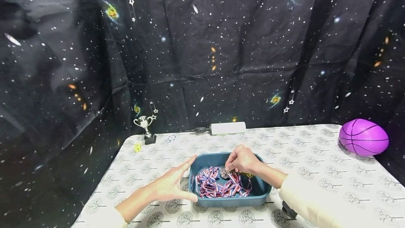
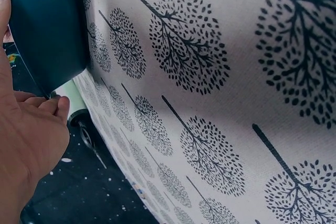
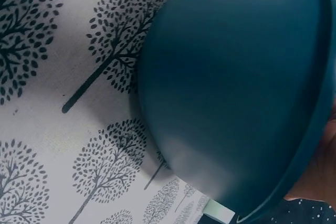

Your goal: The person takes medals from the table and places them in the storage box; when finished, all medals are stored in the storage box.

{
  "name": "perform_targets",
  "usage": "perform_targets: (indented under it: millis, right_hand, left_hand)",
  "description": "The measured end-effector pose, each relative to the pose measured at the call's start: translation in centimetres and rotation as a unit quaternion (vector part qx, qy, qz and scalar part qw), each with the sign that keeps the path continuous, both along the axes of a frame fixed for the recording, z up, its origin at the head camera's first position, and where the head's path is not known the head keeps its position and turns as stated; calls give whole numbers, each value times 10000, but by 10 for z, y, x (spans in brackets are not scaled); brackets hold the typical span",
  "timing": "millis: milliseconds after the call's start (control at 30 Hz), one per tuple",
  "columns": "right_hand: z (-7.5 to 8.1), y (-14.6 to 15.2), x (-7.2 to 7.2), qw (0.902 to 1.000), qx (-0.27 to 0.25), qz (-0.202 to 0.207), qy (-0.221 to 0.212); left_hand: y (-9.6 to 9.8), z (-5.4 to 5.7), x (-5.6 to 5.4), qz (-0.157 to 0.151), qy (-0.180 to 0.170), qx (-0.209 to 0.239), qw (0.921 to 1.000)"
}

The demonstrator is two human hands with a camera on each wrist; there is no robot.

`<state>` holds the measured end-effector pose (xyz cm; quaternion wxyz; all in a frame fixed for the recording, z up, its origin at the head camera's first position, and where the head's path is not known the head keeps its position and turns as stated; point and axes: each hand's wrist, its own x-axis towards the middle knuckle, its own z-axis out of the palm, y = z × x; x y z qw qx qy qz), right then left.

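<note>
A teal rectangular bin [image 1: 229, 202] sits on the table with a tangle of red, white and blue ribbons [image 1: 210, 187] inside. My right hand [image 1: 243, 160] reaches over its far rim and pinches a silver-looking round medal [image 1: 224, 173] between thumb and fingertips. Gold-coloured pieces [image 1: 247, 175] show beneath that hand, partly hidden. My left hand [image 1: 167, 186] spans the bin's left end with fingers spread, thumb by the near corner and forefinger by the far one. The left wrist view shows the bin's outer wall [image 2: 50, 30] beside the left hand's fingers [image 2: 44, 103].
A silver trophy cup [image 1: 143, 124] on a black base stands at the back left, a yellow cube [image 1: 137, 147] before it. Along the back edge lies a white cylinder [image 1: 227, 128]. A purple ball [image 1: 364, 137] rests at the right. A tree-patterned cloth [image 1: 316, 157] covers the table.
</note>
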<state>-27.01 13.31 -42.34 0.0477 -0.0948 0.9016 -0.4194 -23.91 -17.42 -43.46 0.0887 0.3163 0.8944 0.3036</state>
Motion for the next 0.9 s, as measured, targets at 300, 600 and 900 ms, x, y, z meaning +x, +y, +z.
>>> perform_targets:
  millis: [300, 600, 900]
  right_hand:
    - [-7, -5, 0, 9973, 444, 84, 573]
    - [-9, -5, 3, 9938, 393, 156, 1027]
    - [4, 6, 7, 9926, 15, 248, 1186]
  left_hand:
    - [-1, 0, 0, -52, 29, 9, 10000]
    - [-1, -1, -1, -70, 38, 6, 10000]
    - [-1, 0, -1, -35, 12, -31, 10000]
